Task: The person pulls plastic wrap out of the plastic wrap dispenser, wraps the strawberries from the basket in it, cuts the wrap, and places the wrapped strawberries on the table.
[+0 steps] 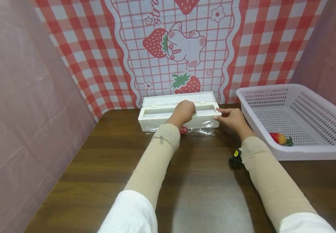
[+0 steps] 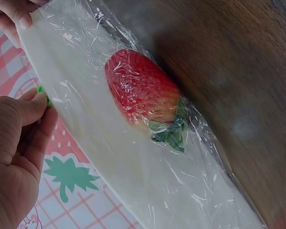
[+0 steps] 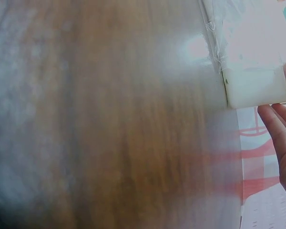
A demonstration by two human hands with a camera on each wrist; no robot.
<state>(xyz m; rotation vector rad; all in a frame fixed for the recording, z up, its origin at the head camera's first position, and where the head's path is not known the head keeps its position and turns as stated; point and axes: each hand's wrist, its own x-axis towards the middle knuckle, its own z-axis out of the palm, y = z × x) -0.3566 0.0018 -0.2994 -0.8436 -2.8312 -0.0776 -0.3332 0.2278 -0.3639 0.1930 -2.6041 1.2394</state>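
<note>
A long white cling film box (image 1: 151, 123) stands at the back of the table with its lid (image 1: 179, 98) raised. Over its front edge my left hand (image 1: 183, 113) pinches a small green slider (image 2: 45, 95) between thumb and fingers. Clear film (image 2: 181, 191) hangs down the box's front. A red, strawberry-like fruit (image 2: 140, 86) with green leaves lies against the film, largely hidden by my left arm in the head view. My right hand (image 1: 233, 120) grips the box's right end, thumb on the upper edge and fingers at the end face.
To the right stands a white perforated basket (image 1: 310, 149) holding a red-and-yellow fruit (image 1: 279, 138) with a green top. Behind the box hangs a red checked strawberry cloth (image 1: 179, 45). A pinkish curtain (image 1: 25, 97) borders the wooden table (image 1: 98, 181) on the left.
</note>
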